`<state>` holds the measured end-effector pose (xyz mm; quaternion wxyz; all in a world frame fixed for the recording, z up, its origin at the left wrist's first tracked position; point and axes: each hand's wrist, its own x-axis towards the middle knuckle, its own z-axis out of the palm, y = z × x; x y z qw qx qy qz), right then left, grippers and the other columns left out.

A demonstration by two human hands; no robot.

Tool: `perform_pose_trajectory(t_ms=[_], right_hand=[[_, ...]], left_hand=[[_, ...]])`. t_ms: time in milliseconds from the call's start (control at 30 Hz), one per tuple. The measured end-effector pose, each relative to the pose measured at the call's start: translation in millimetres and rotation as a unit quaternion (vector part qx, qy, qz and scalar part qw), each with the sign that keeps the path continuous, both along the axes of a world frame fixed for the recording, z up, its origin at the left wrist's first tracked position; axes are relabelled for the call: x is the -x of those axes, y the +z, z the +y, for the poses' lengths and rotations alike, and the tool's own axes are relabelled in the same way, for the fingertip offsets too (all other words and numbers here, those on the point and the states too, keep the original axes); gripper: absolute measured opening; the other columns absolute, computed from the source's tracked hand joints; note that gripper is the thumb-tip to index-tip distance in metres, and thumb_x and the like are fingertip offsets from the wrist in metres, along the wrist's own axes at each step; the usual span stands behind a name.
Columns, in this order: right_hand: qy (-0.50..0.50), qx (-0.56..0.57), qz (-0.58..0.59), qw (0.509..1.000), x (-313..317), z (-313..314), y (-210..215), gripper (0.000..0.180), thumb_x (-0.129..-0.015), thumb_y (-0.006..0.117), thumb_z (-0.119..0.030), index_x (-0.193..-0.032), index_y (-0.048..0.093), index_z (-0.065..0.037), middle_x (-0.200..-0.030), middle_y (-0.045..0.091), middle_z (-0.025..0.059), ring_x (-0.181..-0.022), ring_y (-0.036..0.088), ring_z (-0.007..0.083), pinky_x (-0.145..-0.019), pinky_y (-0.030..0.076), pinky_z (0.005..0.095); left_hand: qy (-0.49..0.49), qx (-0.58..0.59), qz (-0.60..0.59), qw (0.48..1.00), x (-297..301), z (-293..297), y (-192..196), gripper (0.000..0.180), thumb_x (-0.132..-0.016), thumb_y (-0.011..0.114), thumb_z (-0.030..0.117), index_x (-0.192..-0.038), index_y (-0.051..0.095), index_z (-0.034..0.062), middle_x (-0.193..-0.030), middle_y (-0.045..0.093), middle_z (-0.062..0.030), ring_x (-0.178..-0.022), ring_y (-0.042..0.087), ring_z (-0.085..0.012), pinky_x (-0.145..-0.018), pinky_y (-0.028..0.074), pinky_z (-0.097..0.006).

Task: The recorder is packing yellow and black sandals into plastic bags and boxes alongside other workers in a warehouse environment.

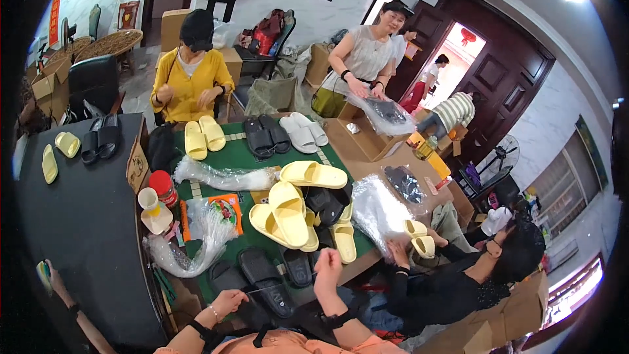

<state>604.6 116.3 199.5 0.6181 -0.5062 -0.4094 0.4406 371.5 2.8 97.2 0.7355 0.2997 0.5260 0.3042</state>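
My left hand is closed in a pinch at the near edge of the green table, and a thin clear strand runs from its fingertips toward the right. My right hand is raised, its fingers curled closed; what they hold, if anything, is hidden. Below and between both hands lies a pair of black slide sandals, partly behind the left hand. Another black slide lies close to my right hand. Just beyond, yellow slides are piled with black ones.
Bundles of clear strands lie on the green table. A red-lidded jar and cups stand left. Co-workers sit across and at right, near plastic bags. A cardboard box stands behind.
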Motion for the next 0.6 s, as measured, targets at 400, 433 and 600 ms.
perform_pose_trajectory(t_ms=[400, 433, 600], right_hand=[[0.431, 0.123, -0.465, 0.764, 49, -73, -80, 0.019, -0.083, 0.041, -0.024, -0.086, 0.045, -0.006, -0.073, 0.056, 0.0191, -0.07, 0.054, 0.038, -0.059, 0.041, 0.046], [0.436, 0.114, -0.475, 0.755, 42, -69, -87, 0.019, -0.083, 0.041, -0.024, -0.086, 0.046, -0.006, -0.073, 0.057, 0.0188, -0.07, 0.054, 0.0379, -0.059, 0.041, 0.0459], [0.505, 0.013, -0.378, 0.776, 16, -51, -125, 0.025, -0.079, 0.05, -0.028, -0.083, 0.056, -0.004, -0.068, 0.058, 0.0122, -0.064, 0.056, 0.0292, -0.059, 0.043, 0.0361]], left_hand=[[-0.202, -0.263, 0.312, 0.89, -36, 2, -54, 0.023, -0.08, 0.049, 0.026, -0.079, 0.062, 0.0061, -0.07, 0.06, -0.0065, -0.063, 0.055, -0.0161, -0.058, 0.044, -0.03], [-0.185, -0.251, 0.274, 0.91, -36, 0, -26, 0.024, -0.081, 0.047, 0.023, -0.08, 0.06, 0.0037, -0.076, 0.06, -0.0063, -0.067, 0.055, -0.0187, -0.057, 0.043, -0.033], [-0.015, -0.134, 0.07, 0.988, -11, -15, -48, 0.016, -0.077, 0.055, 0.019, -0.08, 0.064, 0.0063, -0.069, 0.06, -0.0094, -0.063, 0.053, -0.0159, -0.055, 0.043, -0.029]])
